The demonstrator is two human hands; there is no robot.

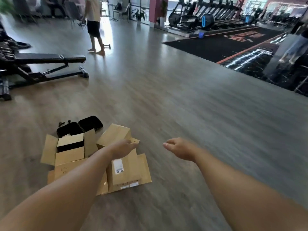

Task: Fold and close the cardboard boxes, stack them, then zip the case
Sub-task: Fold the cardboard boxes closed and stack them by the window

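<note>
Several brown cardboard boxes lie in a heap on the wooden floor at the lower left. One open box [70, 147] stands with its flaps up and something black inside. A flatter box with a white label [126, 169] lies in front, and another box [115, 134] tilts behind it. A black case [80, 126] lies open behind the boxes. My left hand [123, 147] reaches out over the heap, fingers relaxed, holding nothing. My right hand [179, 147] hovers over bare floor to the right of the boxes, fingers loosely curled and empty.
A black weight bench [50, 64] stands at the left. A person [94, 24] walks barefoot at the back. A black mat [225, 42] and rows of cardio machines [208, 15] fill the far right. A small black part [61, 123] lies beside the case.
</note>
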